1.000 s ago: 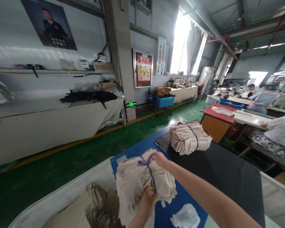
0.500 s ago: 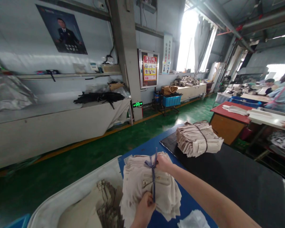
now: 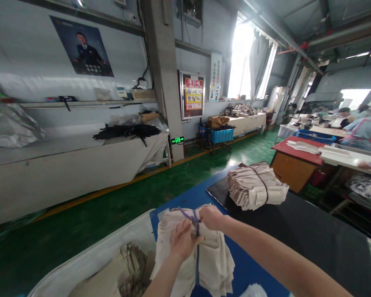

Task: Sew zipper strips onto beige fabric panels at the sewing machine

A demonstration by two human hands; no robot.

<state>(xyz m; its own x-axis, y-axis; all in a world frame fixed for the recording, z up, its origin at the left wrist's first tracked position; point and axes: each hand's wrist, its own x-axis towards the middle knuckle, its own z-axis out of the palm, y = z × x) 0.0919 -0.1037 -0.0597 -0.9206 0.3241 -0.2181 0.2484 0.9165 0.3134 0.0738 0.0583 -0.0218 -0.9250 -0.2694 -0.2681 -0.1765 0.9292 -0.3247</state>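
Note:
A stack of beige cut fabric pieces (image 3: 214,264) lies at the blue table's near end. Round its middle runs a blue-purple cloth tie (image 3: 197,264), crossed near the top of the stack. My right hand (image 3: 212,217) is closed at that crossing, its fingers curled on the tie. Just left of the tie, my left hand (image 3: 182,239) rests on top of the stack, fingers laid over the cloth and thumb apart, reaching toward the tie. A zipper piece shows beside the thumb. Farther back sits a second fabric bundle (image 3: 256,187), bound with a dark cord.
A white bin (image 3: 111,243) with more beige fabric pieces stands to the left of the blue table (image 3: 173,202). Black sheeting (image 3: 315,235) covers the table's right part. A plastic bag (image 3: 254,291) lies at the front edge. Co-workers (image 3: 363,128) sit at tables on the right.
My left hand has let go of the tie low on the stack and moved up beside the crossing. The tie's upright end now lies down to the left. My right hand stays at the crossing.

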